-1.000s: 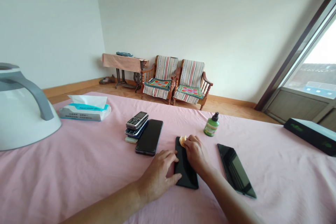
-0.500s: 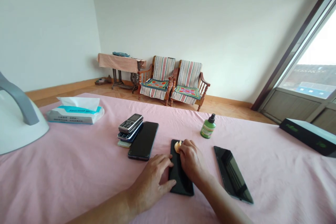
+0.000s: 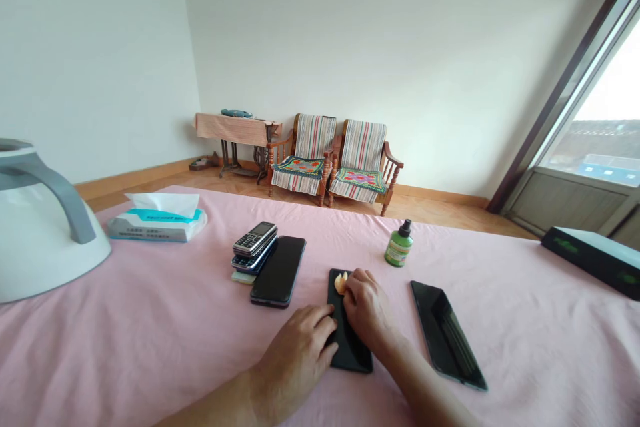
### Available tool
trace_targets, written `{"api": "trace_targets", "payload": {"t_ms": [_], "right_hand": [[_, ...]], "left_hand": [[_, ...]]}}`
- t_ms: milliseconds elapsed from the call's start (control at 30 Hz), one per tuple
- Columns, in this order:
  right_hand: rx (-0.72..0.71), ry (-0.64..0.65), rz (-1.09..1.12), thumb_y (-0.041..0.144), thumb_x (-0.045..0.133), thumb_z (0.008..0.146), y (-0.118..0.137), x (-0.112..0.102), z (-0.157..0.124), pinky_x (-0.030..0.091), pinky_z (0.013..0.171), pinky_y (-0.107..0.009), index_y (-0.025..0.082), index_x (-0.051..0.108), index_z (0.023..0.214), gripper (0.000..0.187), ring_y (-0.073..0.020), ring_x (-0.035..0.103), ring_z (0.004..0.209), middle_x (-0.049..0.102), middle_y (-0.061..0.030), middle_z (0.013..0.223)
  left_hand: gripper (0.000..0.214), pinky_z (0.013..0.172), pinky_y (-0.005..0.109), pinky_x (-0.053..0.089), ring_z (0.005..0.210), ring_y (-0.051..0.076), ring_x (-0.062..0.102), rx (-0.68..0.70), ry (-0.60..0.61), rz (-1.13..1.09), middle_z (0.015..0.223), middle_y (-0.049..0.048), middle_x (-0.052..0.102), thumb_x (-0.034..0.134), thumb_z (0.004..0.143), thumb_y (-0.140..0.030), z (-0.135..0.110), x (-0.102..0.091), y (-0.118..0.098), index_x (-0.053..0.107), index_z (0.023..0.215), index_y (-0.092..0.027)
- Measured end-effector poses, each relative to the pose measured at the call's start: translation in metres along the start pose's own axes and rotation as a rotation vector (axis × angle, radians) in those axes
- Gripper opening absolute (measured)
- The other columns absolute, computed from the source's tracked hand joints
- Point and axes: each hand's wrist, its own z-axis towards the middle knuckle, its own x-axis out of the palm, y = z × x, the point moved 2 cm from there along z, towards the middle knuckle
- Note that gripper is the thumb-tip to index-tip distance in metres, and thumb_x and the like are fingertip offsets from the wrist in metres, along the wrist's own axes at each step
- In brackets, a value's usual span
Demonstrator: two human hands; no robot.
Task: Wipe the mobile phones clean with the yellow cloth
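A black smartphone [image 3: 354,351] lies flat on the pink cloth in front of me. My left hand [image 3: 299,348] is at its left side, fingers slightly bent and a little apart, their tips resting on the phone's edge without wrapping around it. Closed over the phone's upper part, my right hand [image 3: 367,303] pinches a small pale-yellow cloth [image 3: 341,283] against the screen. Only a folded end of this cloth shows past the fingers; the rest is hidden. A green spray bottle [image 3: 399,245] stands upright beyond my right hand.
Left of my hands lie another smartphone [image 3: 279,271] and a stack of keypad phones [image 3: 255,240]. A tablet [image 3: 447,333] lies to the right, a black box [image 3: 590,260] farther out. A tissue pack [image 3: 157,223] and a white kettle [image 3: 47,233] stand left. Two chairs [image 3: 360,160] are beyond.
My left thumb has drawn back from the phone's face to its left edge, closer to the fingers. The right hand stays over the phone with the cloth. The view has shifted slightly.
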Motion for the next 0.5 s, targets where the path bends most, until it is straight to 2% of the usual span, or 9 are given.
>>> {"api": "trace_targets", "payload": {"t_ms": [133,333,500], "right_hand": [[0.021,-0.008,0.003,0.002,0.046,0.081,-0.0055,0.0026,0.0076,0.038,0.070,-0.024,0.018,0.062,0.074,0.024,-0.0165,0.052,0.077,0.060,-0.0051,0.080],[0.014,-0.003,0.014,0.000,0.052,0.073,0.0009,0.0021,0.0004,0.037,0.069,-0.024,0.018,0.058,0.068,0.021,-0.0168,0.052,0.077,0.058,-0.0032,0.076],[0.029,-0.005,0.023,0.001,0.049,0.078,-0.0058,0.0057,0.0056,0.039,0.070,-0.024,0.018,0.060,0.070,0.021,-0.0167,0.052,0.076,0.059,-0.0045,0.077]], "left_hand": [[0.026,0.103,0.039,0.041,0.113,0.023,0.054,0.001,0.012,0.001,0.123,0.0090,0.058,0.061,0.081,-0.008,-0.0001,-0.0006,-0.0012,0.063,0.106,-0.017],[0.027,0.103,0.037,0.040,0.114,0.023,0.053,-0.007,0.018,-0.048,0.123,0.0069,0.058,0.062,0.081,-0.010,0.0004,-0.0046,0.0008,0.063,0.105,-0.019],[0.043,0.104,0.040,0.039,0.117,0.026,0.050,-0.011,0.069,-0.073,0.127,0.0091,0.056,0.074,0.074,-0.023,-0.0008,-0.0098,0.0001,0.060,0.114,-0.018]]}}
